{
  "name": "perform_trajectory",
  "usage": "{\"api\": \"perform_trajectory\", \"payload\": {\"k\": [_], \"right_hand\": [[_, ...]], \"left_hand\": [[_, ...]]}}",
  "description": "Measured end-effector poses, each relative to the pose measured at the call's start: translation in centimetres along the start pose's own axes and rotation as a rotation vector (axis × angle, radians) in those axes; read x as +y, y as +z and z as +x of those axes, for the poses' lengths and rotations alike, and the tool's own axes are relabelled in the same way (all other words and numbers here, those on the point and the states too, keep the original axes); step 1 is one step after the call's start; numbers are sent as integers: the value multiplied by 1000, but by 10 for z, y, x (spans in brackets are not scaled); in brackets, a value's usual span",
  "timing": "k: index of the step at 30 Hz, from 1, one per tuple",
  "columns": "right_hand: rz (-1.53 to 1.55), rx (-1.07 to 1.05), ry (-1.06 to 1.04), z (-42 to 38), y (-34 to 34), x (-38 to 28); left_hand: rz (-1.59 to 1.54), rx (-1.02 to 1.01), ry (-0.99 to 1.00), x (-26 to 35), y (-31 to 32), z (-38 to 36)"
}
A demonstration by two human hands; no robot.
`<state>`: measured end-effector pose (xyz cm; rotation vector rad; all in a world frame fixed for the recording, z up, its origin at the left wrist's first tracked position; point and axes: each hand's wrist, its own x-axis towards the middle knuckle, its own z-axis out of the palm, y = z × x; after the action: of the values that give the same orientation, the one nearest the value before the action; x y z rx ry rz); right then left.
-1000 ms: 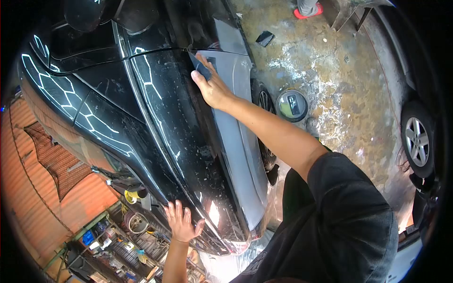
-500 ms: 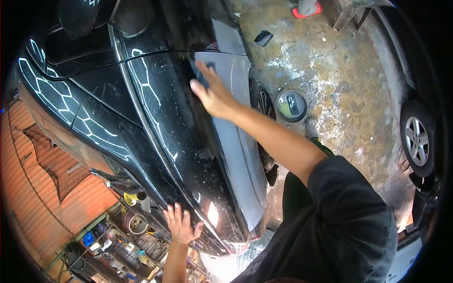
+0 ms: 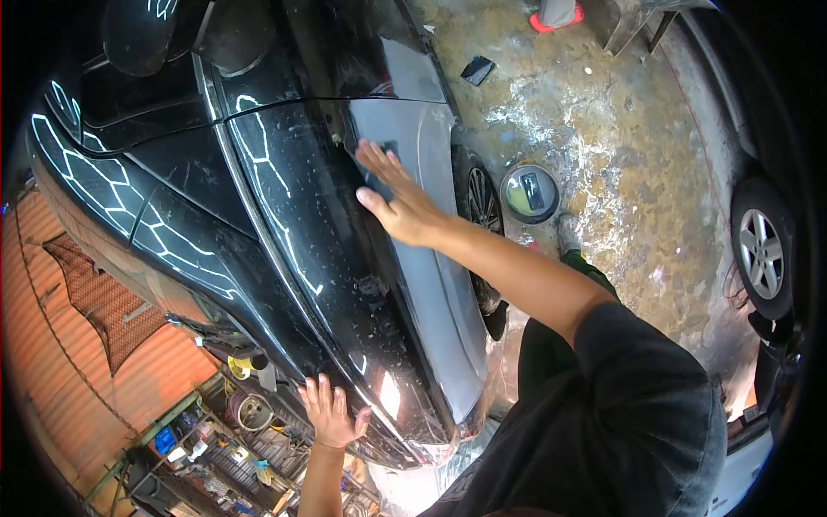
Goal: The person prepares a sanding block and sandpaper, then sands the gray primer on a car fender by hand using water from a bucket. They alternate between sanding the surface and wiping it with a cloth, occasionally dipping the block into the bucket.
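Observation:
A glossy black car panel (image 3: 327, 215) with a grey primed strip (image 3: 431, 293) fills the middle of the head view. My right hand (image 3: 398, 202) lies flat over the edge between black paint and grey, thumb spread. Beyond its fingertips shows a dark piece of sandpaper (image 3: 390, 147), pressed under the fingers and mostly hidden by them. Lower down, my left hand (image 3: 332, 415) rests with spread fingers on the black bodywork by the chrome trim (image 3: 284, 263), holding nothing.
A round bucket (image 3: 510, 207) with a dark item in it stands on the stained floor near the car's wheel (image 3: 482, 198). A black flat piece (image 3: 478, 70) lies farther off. Another car's wheel (image 3: 761, 248) is at right; cluttered shelves (image 3: 215, 457) stand lower left.
My right hand has slid down along the panel toward me, and the dark piece at its fingertips has moved with it. My left hand stays in place.

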<state>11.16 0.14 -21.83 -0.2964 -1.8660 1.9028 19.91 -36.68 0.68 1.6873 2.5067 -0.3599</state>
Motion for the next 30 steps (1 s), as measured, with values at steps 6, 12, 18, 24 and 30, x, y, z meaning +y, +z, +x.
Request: {"api": "perform_trajectory", "payload": {"k": [6, 12, 18, 24, 30], "right_hand": [[-5, 25, 34, 47, -17, -2], [-36, -20, -41, 4, -9, 9], [45, -2, 8, 44, -17, -2], [-152, -62, -55, 52, -30, 29], [11, -11, 199, 57, -23, 5]], "left_hand": [[-21, -12, -20, 1, -1, -1], [-6, -11, -10, -1, 0, -1], [11, -13, -14, 0, -2, -2], [14, -2, -4, 0, -2, 1], [12, -2, -13, 0, -1, 1]]}}
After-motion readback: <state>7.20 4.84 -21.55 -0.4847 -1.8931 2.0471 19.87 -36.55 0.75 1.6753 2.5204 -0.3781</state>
